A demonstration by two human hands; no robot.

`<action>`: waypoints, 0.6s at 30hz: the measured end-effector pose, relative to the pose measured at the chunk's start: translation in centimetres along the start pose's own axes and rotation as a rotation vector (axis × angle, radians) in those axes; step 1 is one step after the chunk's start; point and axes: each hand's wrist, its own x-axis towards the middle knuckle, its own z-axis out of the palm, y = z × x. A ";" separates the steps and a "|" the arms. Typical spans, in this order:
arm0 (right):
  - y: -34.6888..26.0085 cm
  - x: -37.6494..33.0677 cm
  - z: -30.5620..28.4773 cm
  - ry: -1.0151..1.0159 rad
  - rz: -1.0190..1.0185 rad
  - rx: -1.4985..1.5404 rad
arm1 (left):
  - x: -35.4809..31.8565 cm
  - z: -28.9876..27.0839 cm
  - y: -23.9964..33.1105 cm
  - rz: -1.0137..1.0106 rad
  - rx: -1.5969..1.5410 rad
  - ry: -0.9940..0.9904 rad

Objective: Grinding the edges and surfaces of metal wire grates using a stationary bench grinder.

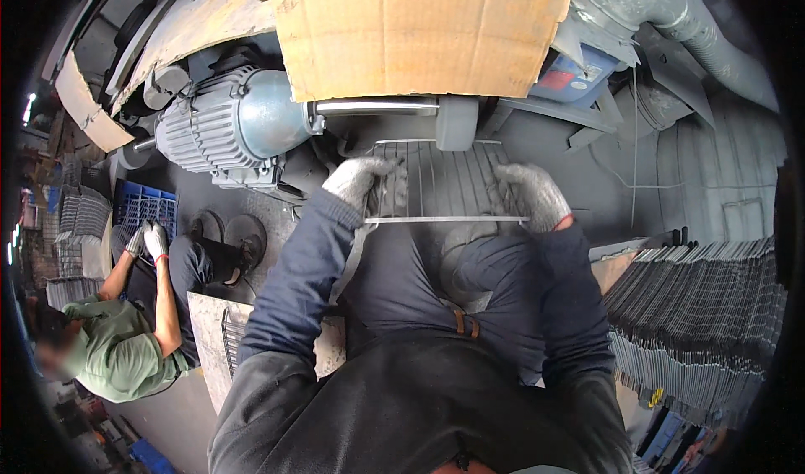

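Above my lap lies a wire rack (444,219), a flat metal frame with thin parallel rods. Its left end is gripped by my left hand (359,181) in a grey-white knit glove, fingers curled around the rods. My right hand (537,196), gloved alike, is closed on the right end. The rack's far edge reaches a grey grinding wheel (457,124) on a motor shaft (377,106); whether they touch I cannot tell. To the left of the wheel sits the ribbed electric motor (222,126) that carries the shaft.
A cardboard sheet (419,34) hangs over the wheel. Many similar racks are stacked (696,306) at my right. At left another person (126,344) sits with gloved hands by a blue crate (147,206). A grey duct (717,51) and blue box (583,76) stand far right.
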 end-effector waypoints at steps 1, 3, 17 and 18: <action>0.3 1.7 -0.9 0.024 -0.021 -0.011 | 1.5 -0.6 0.3 -0.026 0.027 0.008; -1.2 1.4 0.5 0.002 -0.053 -0.127 | 2.4 -1.0 1.2 -0.032 0.033 0.050; 3.3 -14.2 5.5 0.249 -0.486 -0.296 | -14.1 6.9 -3.8 0.523 0.616 0.118; 3.2 -14.3 6.1 0.248 -0.498 -0.306 | -14.7 7.3 -3.6 0.613 0.825 0.171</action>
